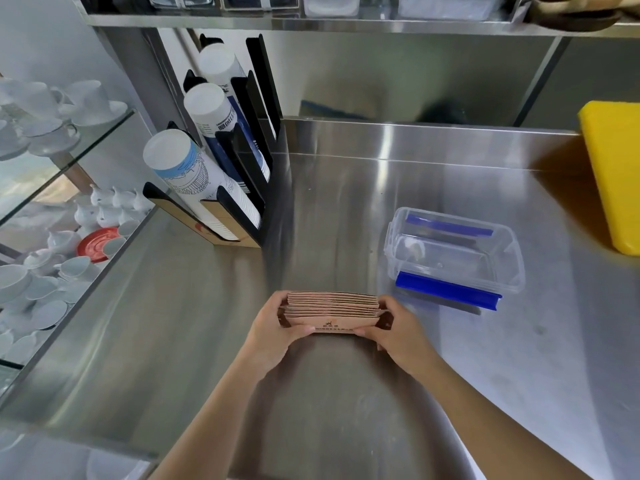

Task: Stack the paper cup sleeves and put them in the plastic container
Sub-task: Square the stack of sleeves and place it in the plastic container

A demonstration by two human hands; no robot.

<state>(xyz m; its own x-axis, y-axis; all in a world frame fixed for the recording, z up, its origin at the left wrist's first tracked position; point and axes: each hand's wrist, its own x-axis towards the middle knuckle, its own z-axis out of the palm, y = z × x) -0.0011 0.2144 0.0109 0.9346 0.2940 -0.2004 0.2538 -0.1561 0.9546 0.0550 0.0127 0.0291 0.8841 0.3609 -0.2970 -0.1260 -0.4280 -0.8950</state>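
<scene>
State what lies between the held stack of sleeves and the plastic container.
Nothing: in the head view, only bare steel counter separates the sleeve stack from the container.

Stainless steel counter (346, 209) fills the frame, backed by a steel splashback (398, 81) at 12 o'clock. A steel overhead shelf (311, 24) is seen along the top edge. Glass shelving (69, 161), loaded with white cups and saucers (45, 112), is located at 9 o'clock. Soft glare is reflected off the steel.
</scene>
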